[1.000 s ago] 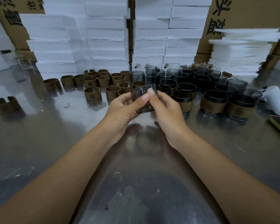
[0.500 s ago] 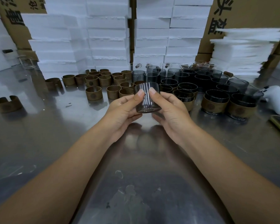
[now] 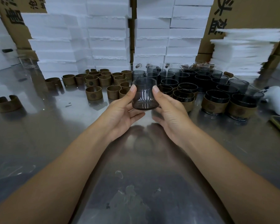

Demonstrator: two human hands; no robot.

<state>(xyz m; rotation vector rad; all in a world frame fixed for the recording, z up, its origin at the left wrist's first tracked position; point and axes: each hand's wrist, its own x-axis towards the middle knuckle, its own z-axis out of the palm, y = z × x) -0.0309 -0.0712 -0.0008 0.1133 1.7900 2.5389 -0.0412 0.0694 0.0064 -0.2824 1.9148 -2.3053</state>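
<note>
A smoky grey glass cup (image 3: 144,96) stands upright in the air above the steel table (image 3: 136,159), held between both hands. My left hand (image 3: 123,109) grips its left side, thumb up near the rim. My right hand (image 3: 168,110) grips its right side the same way. The cup carries no brown sleeve. Behind it to the left lie several brown split sleeves (image 3: 103,80). To the right stand several grey glasses (image 3: 184,76), the nearest ones wearing brown sleeves (image 3: 215,105).
Stacks of white foam boxes (image 3: 107,38) and cardboard cartons (image 3: 249,12) wall off the back. A pile of white foam sheets (image 3: 242,50) is at the right. A white tool (image 3: 276,101) lies at the right edge. One lone sleeve (image 3: 6,103) sits far left.
The cup has turned from tilted on its side to upright and risen slightly. My thumbs have spread apart to its two sides.
</note>
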